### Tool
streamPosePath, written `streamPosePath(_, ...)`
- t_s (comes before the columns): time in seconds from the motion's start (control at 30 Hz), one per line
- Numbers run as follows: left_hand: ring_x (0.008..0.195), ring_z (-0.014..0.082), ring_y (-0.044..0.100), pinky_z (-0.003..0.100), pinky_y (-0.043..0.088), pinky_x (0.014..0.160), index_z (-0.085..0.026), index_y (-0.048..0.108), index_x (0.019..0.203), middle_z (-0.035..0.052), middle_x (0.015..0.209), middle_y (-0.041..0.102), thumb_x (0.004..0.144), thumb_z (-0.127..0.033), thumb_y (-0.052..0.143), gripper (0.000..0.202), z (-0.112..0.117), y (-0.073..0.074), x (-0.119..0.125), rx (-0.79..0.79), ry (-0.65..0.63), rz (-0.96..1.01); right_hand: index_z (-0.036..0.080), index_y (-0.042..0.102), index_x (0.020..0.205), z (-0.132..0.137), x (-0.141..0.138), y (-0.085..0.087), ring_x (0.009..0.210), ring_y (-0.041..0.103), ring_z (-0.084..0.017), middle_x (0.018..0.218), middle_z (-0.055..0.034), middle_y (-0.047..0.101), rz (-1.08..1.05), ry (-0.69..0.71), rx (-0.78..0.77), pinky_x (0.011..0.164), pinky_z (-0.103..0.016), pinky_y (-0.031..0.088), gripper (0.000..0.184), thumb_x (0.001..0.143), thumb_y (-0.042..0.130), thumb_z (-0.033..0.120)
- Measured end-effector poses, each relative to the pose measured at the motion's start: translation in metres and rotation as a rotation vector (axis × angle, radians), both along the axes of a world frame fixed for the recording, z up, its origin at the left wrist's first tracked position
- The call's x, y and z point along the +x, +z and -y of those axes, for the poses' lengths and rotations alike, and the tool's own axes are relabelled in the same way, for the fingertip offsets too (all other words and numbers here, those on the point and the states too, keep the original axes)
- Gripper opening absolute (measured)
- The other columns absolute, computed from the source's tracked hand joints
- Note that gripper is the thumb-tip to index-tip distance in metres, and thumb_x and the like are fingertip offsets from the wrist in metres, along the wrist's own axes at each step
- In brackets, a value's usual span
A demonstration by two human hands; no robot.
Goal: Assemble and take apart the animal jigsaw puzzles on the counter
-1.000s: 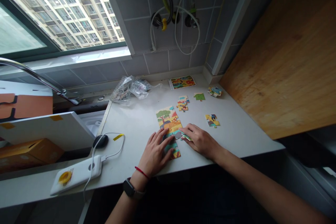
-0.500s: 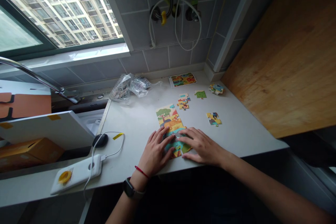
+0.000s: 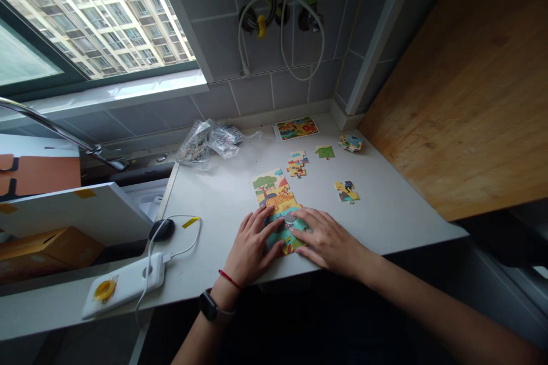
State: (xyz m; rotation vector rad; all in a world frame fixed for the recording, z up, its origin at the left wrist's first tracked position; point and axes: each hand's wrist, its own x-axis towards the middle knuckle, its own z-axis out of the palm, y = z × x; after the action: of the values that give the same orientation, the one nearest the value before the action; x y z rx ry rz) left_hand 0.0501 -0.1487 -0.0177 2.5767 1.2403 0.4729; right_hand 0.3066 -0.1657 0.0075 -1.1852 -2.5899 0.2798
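A partly joined jigsaw puzzle (image 3: 280,199) with a tree, a spotted animal and blue water lies near the counter's front edge. My left hand (image 3: 254,242) rests on its lower left side, fingers spread over the pieces. From the right, my right hand (image 3: 331,239) touches the lower right pieces with its fingers stretched out. Both hands cover parts of the lower puzzle. Loose jigsaw pieces lie beyond: a small joined cluster (image 3: 297,165), a green piece (image 3: 325,151), a yellow and dark group (image 3: 347,191) and a pile (image 3: 351,142).
A picture card (image 3: 295,128) lies by the back wall. Clear plastic bags (image 3: 209,140) with contents sit at the back left. Left of the puzzle are a black mouse-like object (image 3: 162,230), a white power bank (image 3: 124,285) and its cable. A wooden panel (image 3: 454,97) borders the right side.
My right hand has pushed the lower right piece leftward, and the gap between it and the rest of the puzzle has closed. My left hand stays in place. The view has shifted slightly.
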Motion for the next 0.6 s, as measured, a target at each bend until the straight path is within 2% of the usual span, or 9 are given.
streamPosePath(0.13, 0.154, 0.0355, 0.037, 0.06, 0.036, 0.123, -0.032, 0.058, 0.148, 0.0099, 0.164, 0.044, 0.099, -0.049, 0.063, 0.052, 0.001, 0.003, 0.0, -0.003, -0.025, -0.002, 0.02, 0.068, 0.131, 0.003, -0.001, -0.002, 0.142, 0.051, -0.038, 0.151, -0.0184, 0.057, -0.021, 0.001, 0.017, 0.111, -0.057, 0.051, 0.038, 0.094, 0.071, 0.026)
streamPosePath(0.3, 0.154, 0.036, 0.035, 0.06, 0.033, 0.123, -0.037, 0.061, 0.146, 0.0066, 0.166, 0.041, 0.098, -0.046, 0.065, 0.048, 0.003, 0.007, -0.001, -0.001, -0.064, -0.043, 0.022, 0.07, 0.133, 0.0, 0.004, -0.005, 0.149, 0.045, -0.04, 0.159, -0.0184, 0.05, -0.012, -0.011, -0.044, 0.116, -0.06, 0.046, 0.04, 0.094, 0.072, 0.029)
streamPosePath(0.5, 0.157, 0.0371, 0.03, 0.063, 0.032, 0.122, -0.039, 0.053, 0.153, 0.0088, 0.173, 0.027, 0.098, -0.046, 0.065, 0.057, 0.003, 0.007, -0.001, 0.025, -0.102, -0.091, 0.03, 0.069, 0.138, -0.013, 0.018, -0.003, 0.158, 0.027, -0.043, 0.17, -0.0163, 0.035, -0.006, 0.049, -0.144, 0.119, -0.069, 0.036, 0.044, 0.095, 0.072, 0.037)
streamPosePath(0.6, 0.156, 0.0386, 0.032, 0.063, 0.032, 0.122, -0.039, 0.051, 0.155, 0.0084, 0.172, 0.03, 0.098, -0.047, 0.065, 0.059, 0.003, 0.007, 0.0, 0.023, -0.103, -0.106, 0.031, 0.066, 0.142, -0.02, 0.031, 0.003, 0.157, 0.03, -0.04, 0.17, -0.0136, 0.034, -0.105, 0.034, -0.097, 0.12, -0.065, 0.038, 0.048, 0.095, 0.073, 0.037)
